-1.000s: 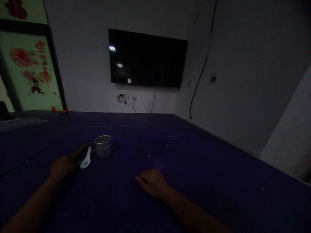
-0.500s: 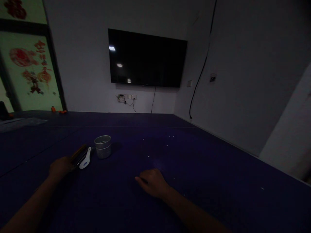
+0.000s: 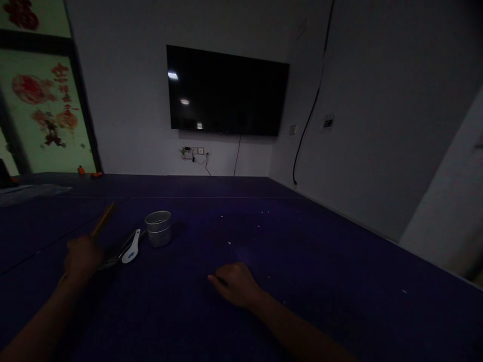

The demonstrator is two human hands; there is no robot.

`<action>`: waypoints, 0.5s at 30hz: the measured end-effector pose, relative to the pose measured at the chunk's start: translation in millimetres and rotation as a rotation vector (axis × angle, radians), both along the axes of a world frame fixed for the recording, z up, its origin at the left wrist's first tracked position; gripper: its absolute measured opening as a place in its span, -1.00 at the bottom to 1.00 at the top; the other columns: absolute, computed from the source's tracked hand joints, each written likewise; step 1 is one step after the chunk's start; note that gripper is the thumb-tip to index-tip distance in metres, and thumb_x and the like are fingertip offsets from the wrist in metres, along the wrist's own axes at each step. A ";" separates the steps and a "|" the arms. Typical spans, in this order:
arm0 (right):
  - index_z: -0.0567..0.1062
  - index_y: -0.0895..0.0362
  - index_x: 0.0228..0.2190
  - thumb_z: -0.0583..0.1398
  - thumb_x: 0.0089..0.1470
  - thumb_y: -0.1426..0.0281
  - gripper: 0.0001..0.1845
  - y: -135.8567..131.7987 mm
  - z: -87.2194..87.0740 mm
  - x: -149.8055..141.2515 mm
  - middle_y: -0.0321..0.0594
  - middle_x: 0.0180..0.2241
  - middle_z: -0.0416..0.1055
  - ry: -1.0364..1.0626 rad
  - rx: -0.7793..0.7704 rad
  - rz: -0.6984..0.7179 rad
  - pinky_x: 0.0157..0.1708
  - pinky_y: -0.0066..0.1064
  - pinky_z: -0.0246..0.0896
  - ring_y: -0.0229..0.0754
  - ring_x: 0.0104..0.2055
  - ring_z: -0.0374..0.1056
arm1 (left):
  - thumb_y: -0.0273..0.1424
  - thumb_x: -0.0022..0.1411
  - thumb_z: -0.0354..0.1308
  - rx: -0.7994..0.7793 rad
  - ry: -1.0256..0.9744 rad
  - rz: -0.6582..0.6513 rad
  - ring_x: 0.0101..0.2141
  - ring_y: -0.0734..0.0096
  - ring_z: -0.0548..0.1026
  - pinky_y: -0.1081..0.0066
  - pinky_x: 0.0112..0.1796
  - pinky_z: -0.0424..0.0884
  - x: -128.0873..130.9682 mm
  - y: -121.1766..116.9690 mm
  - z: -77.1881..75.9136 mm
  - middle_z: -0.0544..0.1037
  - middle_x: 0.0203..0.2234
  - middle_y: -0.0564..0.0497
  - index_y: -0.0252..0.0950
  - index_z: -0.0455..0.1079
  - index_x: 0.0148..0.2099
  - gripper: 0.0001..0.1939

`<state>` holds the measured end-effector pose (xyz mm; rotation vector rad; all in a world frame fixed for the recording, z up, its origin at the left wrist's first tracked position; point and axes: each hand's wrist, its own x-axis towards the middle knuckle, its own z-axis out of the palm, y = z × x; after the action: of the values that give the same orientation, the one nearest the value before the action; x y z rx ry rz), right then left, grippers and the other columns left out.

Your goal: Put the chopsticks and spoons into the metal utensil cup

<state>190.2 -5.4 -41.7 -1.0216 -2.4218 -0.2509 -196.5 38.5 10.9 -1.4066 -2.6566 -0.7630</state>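
My left hand [image 3: 83, 257] is closed round a long brown stick, wooden by its look [image 3: 102, 221], whose far end tilts up and away. Just right of that hand lies a white spoon [image 3: 131, 248] with a small blue mark in its bowl. Beside the spoon is a thin dark, partly shiny utensil [image 3: 123, 250]; its kind cannot be made out. A grey metal cup [image 3: 158, 229] stands upright past the spoon. My right hand [image 3: 237, 285] rests curled on the dark blue surface, thumb sticking out left; its fingers are mostly turned under and nothing shows in them.
Small white bits [image 3: 229, 243] are scattered over the blue surface [image 3: 196, 311]. Clear plastic [image 3: 41, 192] and small orange items [image 3: 96, 174] lie at the far left. A television [image 3: 228, 90] hangs on the back wall, and a black cable [image 3: 310, 113] hangs at the right.
My left hand has moved left and lifted the brown stick away from beside the spoon and the dark utensil, which stay put. My right hand has hardly moved.
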 end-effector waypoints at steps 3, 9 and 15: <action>0.45 0.15 -0.56 -0.01 0.24 0.24 -0.56 0.2 0.0 -0.7 -0.26 -0.55 0.47 0.002 -0.016 0.007 -0.57 -0.43 -0.11 -0.28 -0.52 0.37 | -0.51 0.08 -0.14 0.230 0.032 0.067 -0.15 -0.07 0.44 0.21 -0.28 0.41 23.8 -17.9 25.7 0.42 -0.16 -0.33 -0.57 0.25 0.03 -0.54; 0.46 0.14 -0.50 -0.01 0.23 0.23 -0.60 -2.1 1.2 -3.1 -0.24 -0.50 0.49 0.071 -0.029 0.029 -0.51 -0.47 0.10 -0.25 -0.48 0.39 | -0.41 0.10 -0.02 0.911 -0.263 -0.194 -0.38 0.34 0.40 0.43 -0.34 0.32 111.2 -61.3 71.6 0.42 -0.40 0.01 -0.32 0.36 -0.21 -0.78; 0.31 0.08 0.06 0.02 0.20 0.37 -0.61 -2.6 4.3 -2.5 -0.12 -0.15 0.46 0.379 0.032 0.063 -0.17 -0.35 0.30 -0.18 -0.16 0.39 | -0.26 0.00 0.18 0.577 -1.118 -0.795 -0.56 0.51 0.32 0.54 -0.50 0.24 209.2 -55.6 27.6 0.38 -0.62 0.11 -0.32 0.41 -0.29 -0.75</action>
<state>187.7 -8.1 -37.3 -0.8861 -2.0948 -0.0649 12.6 -17.1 38.5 -2.1986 -1.7633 -2.7601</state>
